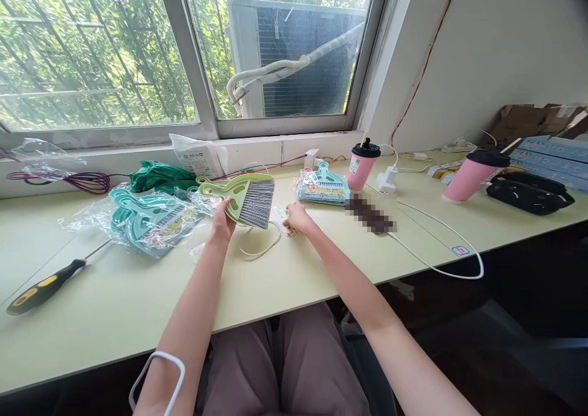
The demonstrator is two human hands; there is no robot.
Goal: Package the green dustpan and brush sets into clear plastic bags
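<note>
My left hand point(222, 221) is closed on a light green mini brush point(243, 196) with grey bristles, held tilted just above the pale green desk point(285, 275). My right hand point(297, 217) pinches a small colourful printed card point(282, 215) lying on the desk beside the bristles. A thin white cord loop point(261, 247) lies under the brush. A teal brush-and-dustpan set in a clear bag point(149, 220) lies left of my left hand. Another bagged teal set point(321, 186) sits behind my right hand.
A black-and-yellow screwdriver point(43, 287) lies at the left. Two pink cups point(362, 163) point(473, 174) stand at the right, one leaning. A white cable point(441, 244) loops near the desk's front edge. Green cloth point(158, 176), coloured wires point(85, 182) and boxes point(551, 149) line the back.
</note>
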